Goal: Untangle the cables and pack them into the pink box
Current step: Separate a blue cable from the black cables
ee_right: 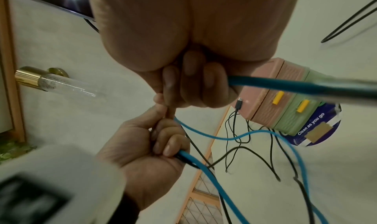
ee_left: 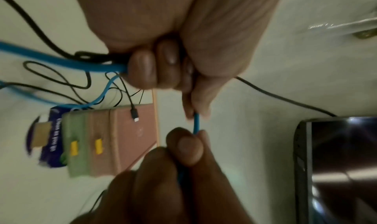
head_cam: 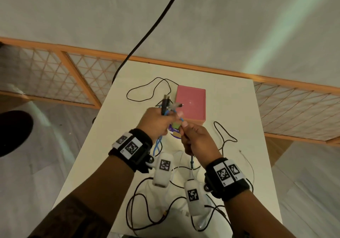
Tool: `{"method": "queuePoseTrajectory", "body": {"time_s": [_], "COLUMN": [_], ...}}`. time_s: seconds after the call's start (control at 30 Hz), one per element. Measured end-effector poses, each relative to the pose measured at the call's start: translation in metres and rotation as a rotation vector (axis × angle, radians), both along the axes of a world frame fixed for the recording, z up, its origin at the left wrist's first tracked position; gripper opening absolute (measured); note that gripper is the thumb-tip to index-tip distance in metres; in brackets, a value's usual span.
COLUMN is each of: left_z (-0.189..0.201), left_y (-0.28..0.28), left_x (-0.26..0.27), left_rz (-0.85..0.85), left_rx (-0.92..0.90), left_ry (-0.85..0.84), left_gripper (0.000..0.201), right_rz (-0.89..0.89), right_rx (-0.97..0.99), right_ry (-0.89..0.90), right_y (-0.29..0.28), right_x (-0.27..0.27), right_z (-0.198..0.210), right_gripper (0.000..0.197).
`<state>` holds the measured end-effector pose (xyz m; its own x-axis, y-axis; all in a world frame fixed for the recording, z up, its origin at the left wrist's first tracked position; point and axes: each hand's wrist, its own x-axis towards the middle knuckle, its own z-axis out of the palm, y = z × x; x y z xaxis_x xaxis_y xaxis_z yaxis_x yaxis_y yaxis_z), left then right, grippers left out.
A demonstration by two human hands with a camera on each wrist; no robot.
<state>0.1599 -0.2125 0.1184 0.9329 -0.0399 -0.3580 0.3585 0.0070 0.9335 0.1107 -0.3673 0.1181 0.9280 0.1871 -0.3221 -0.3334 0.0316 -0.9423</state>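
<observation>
The pink box [head_cam: 191,103] sits closed on the white table [head_cam: 239,112], just beyond my hands. My left hand [head_cam: 165,120] is raised over the table and grips a bundle: a blue cable [head_cam: 181,119], a black cable and plugs [head_cam: 166,100] that stick up out of the fist. In the left wrist view its thumb and forefinger also pinch the blue cable [ee_left: 196,124]. My right hand [head_cam: 185,127] holds the same blue cable a short way along, fingers curled round it [ee_right: 285,83]. Black cable loops [head_cam: 145,88] lie beside the box.
More black cable lies in loops at the right [head_cam: 225,138] and at the near edge [head_cam: 136,201]. A thin white cable [head_cam: 248,162] lies far right. A round purple sticker [ee_right: 318,125] lies under the box's near end. A thick black cord [head_cam: 147,35] hangs down behind the table.
</observation>
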Motion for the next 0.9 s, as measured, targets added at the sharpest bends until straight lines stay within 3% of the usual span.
{"method": "queuePoseTrajectory", "body": {"time_s": [0.03,0.1,0.13,0.23,0.3,0.37,0.43,0.57,0.8,0.9], "left_z": [0.000,-0.003,-0.004,0.006,0.004,-0.001,-0.003,0.000,0.012,0.010], "left_y": [0.002,0.005,0.007,0.000,0.001,0.008,0.014,0.022,0.028,0.029], "left_x": [0.006,0.016,0.017,0.000,0.007,0.017,0.025,0.030,0.036,0.033], "left_rz": [0.145,0.276,0.229,-0.071,0.001,0.115,0.105,0.068,0.041,0.013], "left_rx": [-0.033,-0.104,-0.115,-0.002,0.054,0.079,0.116,0.165,-0.207,-0.248], "left_ry": [0.011,0.045,0.057,-0.010,-0.027,-0.036,-0.047,-0.025,0.247,0.277], "left_gripper": [0.018,0.033,0.038,0.022,0.019,0.033,0.047,0.041,0.012,0.012], "right_rz": [0.009,0.023,0.024,0.008,-0.003,-0.048,-0.110,-0.206,-0.179,-0.189], "right_rx": [-0.005,-0.021,-0.018,0.016,0.004,-0.042,-0.186,-0.528,-0.701,-0.584], "right_ry": [-0.008,-0.025,-0.030,-0.038,-0.042,-0.040,-0.095,-0.214,-0.207,-0.182], "right_y": [0.002,0.003,0.004,0.006,0.008,0.009,0.008,0.003,0.008,0.013], "right_x": [0.001,0.004,0.005,0.011,0.013,0.016,0.023,0.052,0.131,0.154], "right_z": [0.000,-0.001,-0.002,-0.007,-0.011,-0.017,-0.022,-0.028,-0.019,-0.018], "right_gripper": [0.038,0.037,0.036,0.033,0.029,0.026,0.024,0.017,0.019,0.025]}}
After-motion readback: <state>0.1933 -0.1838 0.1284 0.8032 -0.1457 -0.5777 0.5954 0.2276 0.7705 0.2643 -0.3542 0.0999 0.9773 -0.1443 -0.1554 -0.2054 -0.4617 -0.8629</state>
